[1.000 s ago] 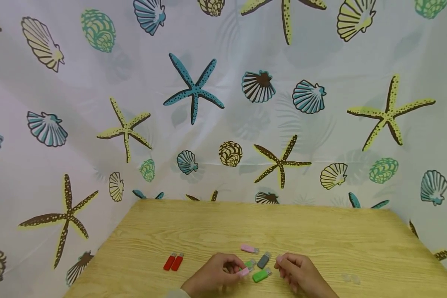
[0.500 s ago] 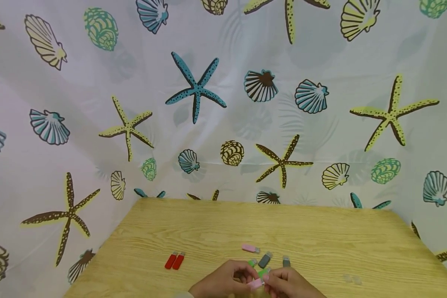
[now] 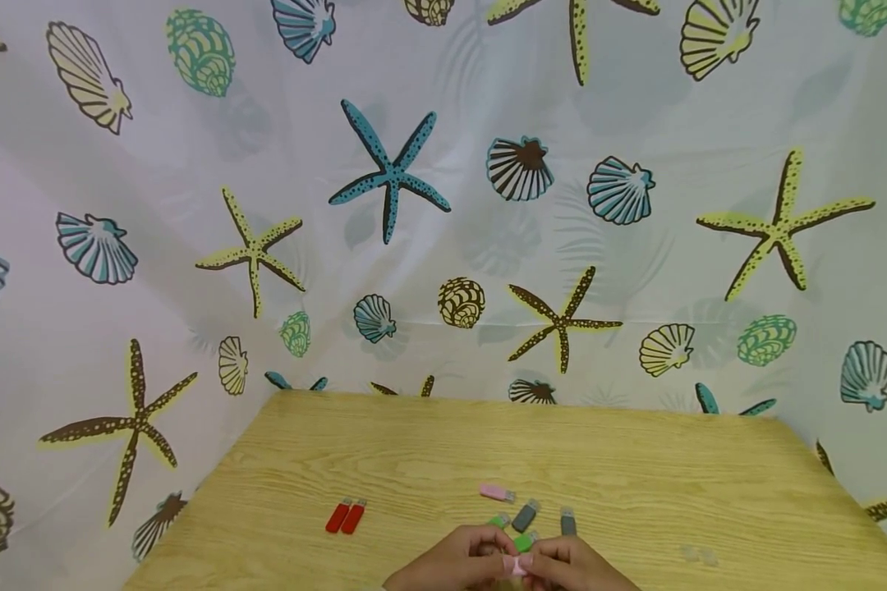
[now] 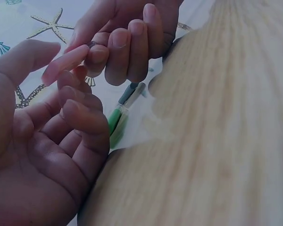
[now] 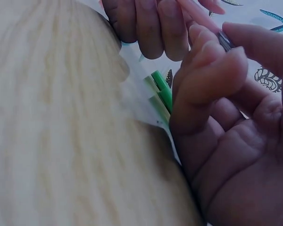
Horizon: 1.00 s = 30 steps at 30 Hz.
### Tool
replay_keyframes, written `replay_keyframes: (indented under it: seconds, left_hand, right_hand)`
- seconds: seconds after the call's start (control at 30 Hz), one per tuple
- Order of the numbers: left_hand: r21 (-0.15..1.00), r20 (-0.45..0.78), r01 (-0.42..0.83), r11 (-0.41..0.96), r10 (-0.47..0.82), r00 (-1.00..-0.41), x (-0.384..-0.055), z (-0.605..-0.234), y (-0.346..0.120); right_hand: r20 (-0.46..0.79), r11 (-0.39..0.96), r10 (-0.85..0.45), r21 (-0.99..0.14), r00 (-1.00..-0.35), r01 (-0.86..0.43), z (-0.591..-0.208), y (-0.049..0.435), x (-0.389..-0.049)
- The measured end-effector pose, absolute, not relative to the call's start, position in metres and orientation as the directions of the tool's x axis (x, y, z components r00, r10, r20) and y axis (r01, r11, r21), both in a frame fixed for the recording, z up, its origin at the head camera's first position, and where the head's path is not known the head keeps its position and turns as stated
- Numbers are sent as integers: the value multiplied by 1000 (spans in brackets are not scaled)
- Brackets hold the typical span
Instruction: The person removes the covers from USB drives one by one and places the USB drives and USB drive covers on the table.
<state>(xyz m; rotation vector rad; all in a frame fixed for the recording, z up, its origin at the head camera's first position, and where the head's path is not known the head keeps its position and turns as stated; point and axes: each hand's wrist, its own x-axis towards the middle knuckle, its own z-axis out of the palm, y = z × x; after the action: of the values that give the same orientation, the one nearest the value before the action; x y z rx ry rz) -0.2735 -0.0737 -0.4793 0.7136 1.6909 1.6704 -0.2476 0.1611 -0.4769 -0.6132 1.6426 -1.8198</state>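
Note:
Both hands meet at the near side of the table over a pink USB stick [image 3: 519, 566]. My left hand [image 3: 454, 562] pinches its pink body [image 4: 63, 66] between thumb and fingers. At the other end, my right hand [image 3: 578, 566] holds the metal plug [image 5: 224, 41] between thumb and forefinger. The stick is raised above the tabletop in both wrist views. Just beyond the fingertips lie a green USB stick [image 3: 526, 541] and a second green stick [image 3: 498, 520], each partly hidden by the hands.
Behind the hands lie a grey USB stick [image 3: 525, 516], another grey stick [image 3: 567, 521] and a second pink stick [image 3: 493, 492]. Two red sticks [image 3: 352, 518] lie side by side at left. Small clear pieces [image 3: 700, 555] lie at right. A shell-printed curtain [image 3: 414, 246] surrounds the wooden table [image 3: 414, 443].
My right hand has moved left, uncovering a grey stick, and now grips the pink stick's plug end. The left hand has shifted right and nearer with that stick.

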Motion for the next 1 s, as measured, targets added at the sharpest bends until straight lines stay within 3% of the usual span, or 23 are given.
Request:
replay_keyframes:
  seconds: [0.77,1.0]
  left_hand:
    - [990,-142,-105,98,782,-607,-266,-478,-71]
    - [992,-124,-90,87,797,-591,-267,-477,-73]
  right_hand:
    - [66,-133,-726,-990,-684,45,-483,160,-246]
    - [2,-108,-734,-988,-680,114,-482,159,-246]
